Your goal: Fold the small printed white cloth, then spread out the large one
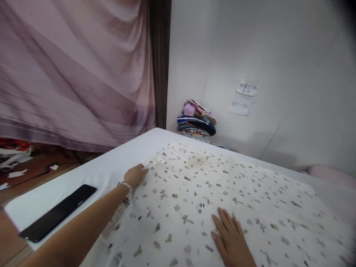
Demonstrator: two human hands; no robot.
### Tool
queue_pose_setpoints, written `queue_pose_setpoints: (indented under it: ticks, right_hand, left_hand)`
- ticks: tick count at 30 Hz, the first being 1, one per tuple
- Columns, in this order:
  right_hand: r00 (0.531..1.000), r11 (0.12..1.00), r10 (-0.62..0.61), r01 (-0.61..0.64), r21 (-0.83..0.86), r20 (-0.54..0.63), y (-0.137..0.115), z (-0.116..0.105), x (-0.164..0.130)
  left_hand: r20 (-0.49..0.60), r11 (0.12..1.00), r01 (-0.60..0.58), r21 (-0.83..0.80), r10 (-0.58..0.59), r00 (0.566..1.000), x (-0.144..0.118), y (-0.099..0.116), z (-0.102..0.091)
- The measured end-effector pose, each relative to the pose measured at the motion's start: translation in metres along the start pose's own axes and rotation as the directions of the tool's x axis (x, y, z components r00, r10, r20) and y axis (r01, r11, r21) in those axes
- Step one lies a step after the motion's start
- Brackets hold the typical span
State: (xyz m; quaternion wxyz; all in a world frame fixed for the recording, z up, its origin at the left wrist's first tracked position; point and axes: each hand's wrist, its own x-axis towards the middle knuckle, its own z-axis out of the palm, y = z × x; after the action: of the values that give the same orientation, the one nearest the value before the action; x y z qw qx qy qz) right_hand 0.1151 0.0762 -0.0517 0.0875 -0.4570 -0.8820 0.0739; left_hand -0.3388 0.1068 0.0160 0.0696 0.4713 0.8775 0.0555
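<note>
Nearest, the right hand (232,237) lies flat, fingers spread, holding nothing, palm down on 1 printed cloth (222,193), white with small scattered motifs. That cloth is spread across the white bench (111,167), covering most of its top. The left hand (135,175), a bracelet at its wrist, rests open at the cloth's left edge near the far corner, its grip loose, fingertips pressing the fabric. Left of that arm, 1 black phone (57,213) lies flat on bare bench, well apart from the cloth. Beyond the bench, 1 pile of folded clothes (197,120) sits against the white wall (278,55), which carries 2 paper notes (243,98). A mauve curtain (75,74) hangs at left.
</note>
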Motion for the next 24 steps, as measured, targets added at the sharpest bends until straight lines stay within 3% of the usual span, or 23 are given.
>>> queue_pose_setpoints:
  ticks: [4,7,11,17,22,24]
  right_hand:
    - [0.998,0.999,0.046,-0.046,0.002,0.032,-0.016,-0.018,-0.003]
    - [0.998,0.999,0.043,-0.042,-0.005,0.04,-0.021,-0.025,-0.005]
    - [0.999,0.999,0.038,-0.037,-0.033,0.02,-0.022,-0.03,-0.002]
    - [0.991,0.997,0.08,-0.078,-0.019,0.111,-0.038,-0.04,-0.014]
    - [0.976,0.986,-0.147,0.133,0.097,0.159,-0.062,-0.053,-0.059]
    - [0.975,0.983,-0.156,0.138,0.12,0.157,-0.064,-0.058,-0.077]
  left_hand:
    - [0.006,1.0,-0.001,-0.013,0.001,1.0,-0.069,-0.03,-0.001]
    - [0.02,0.999,0.023,-0.034,-0.022,1.0,-0.098,-0.053,-0.008]
    - [0.001,0.996,0.075,0.049,-0.076,0.997,-0.101,-0.07,-0.019]
    - [-0.049,0.99,0.062,0.129,-0.056,0.997,-0.105,-0.07,-0.02]
    - [-0.061,0.988,0.064,0.139,-0.056,0.997,-0.11,-0.077,-0.023]
    - [-0.051,0.989,0.066,0.135,-0.06,0.997,-0.109,-0.08,-0.023]
